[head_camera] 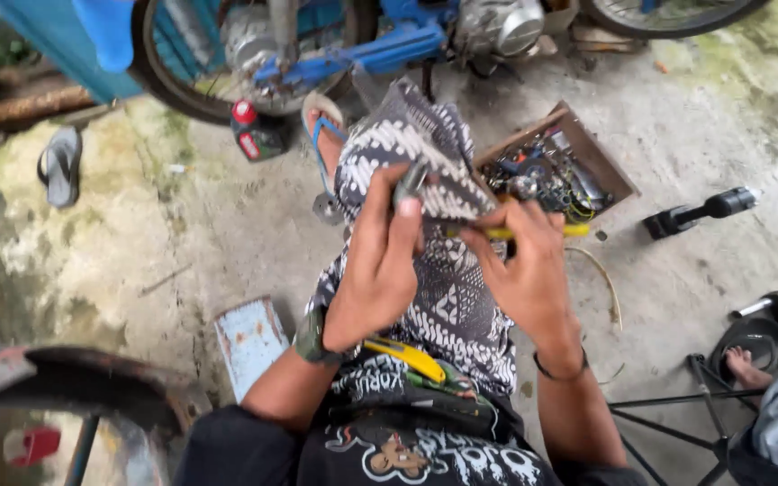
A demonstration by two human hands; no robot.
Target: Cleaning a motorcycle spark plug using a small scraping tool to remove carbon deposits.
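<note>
Metal part point(410, 183) pinched in left hand point(378, 261); right hand point(522, 261) grips yellow-handled tool point(506, 232); parts box point(556, 166) beyond.

a rough concrete floor point(182, 234), stained and patched with green moss, lies under flat daylight. a blue motorbike point(380, 40) stands at the top, a grey sandal point(60, 165) to the left, a wooden box of parts point(558, 171) to the right, and a rusty blue metal plate point(249, 340) lower down.

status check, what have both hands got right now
Left hand pinching a small grey metal part above the knee. Right hand gripping a yellow-handled tool. Open wooden parts box just beyond, nothing between the hands.
</note>
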